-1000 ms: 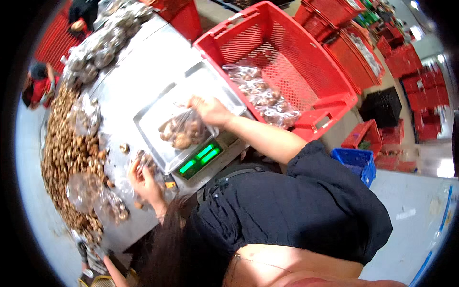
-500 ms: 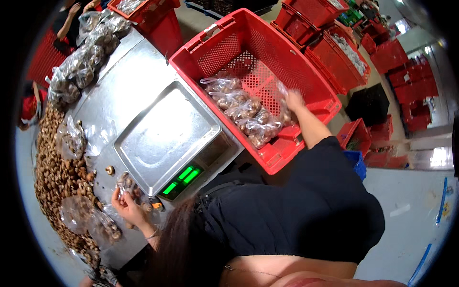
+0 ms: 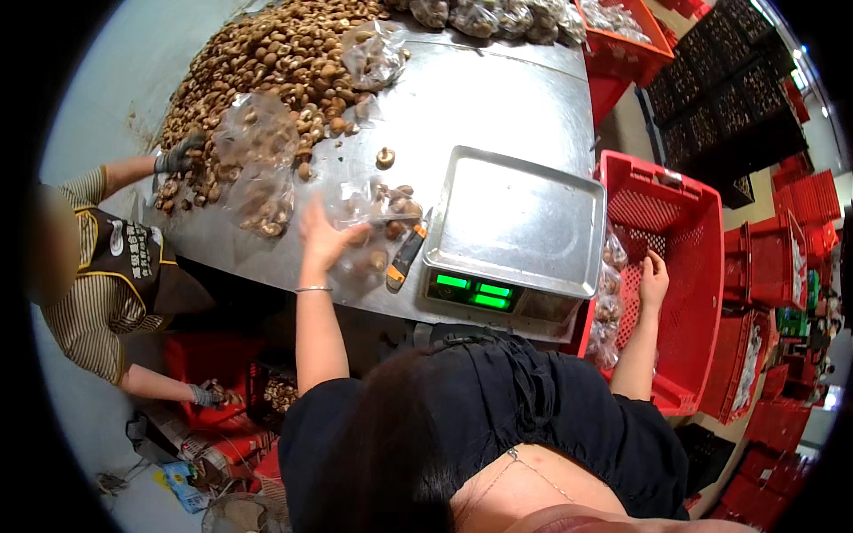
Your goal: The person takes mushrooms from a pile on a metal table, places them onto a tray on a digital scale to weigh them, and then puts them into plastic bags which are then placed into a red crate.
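My left hand (image 3: 324,238), somewhat blurred, is over the steel table with thumb and fingers apart and nothing in it. Just right of it lies a clear plastic bag of mushrooms (image 3: 391,209). An orange and black utility knife (image 3: 407,258) rests between that bag and the scale (image 3: 520,218), whose metal tray is bare and whose display glows green. Over the red crate (image 3: 702,204), right of the scale, my right hand (image 3: 654,281) is empty, its fingers loosely bent and apart. Filled bags of mushrooms (image 3: 608,306) line the crate's left side, partly hidden by the scale.
A large mushroom pile (image 3: 275,58) covers the far left of the table (image 3: 524,89). More bags (image 3: 258,164) lie before it, and a loose mushroom (image 3: 385,158) sits nearer the scale. At left, a co-worker's gloved hand (image 3: 181,153) reaches into the pile. Stacked crates (image 3: 742,338) stand right.
My right hand has let go of a mushroom bag in the crate. My left hand has come away from the bag beside the scale. The view has swung toward the left.
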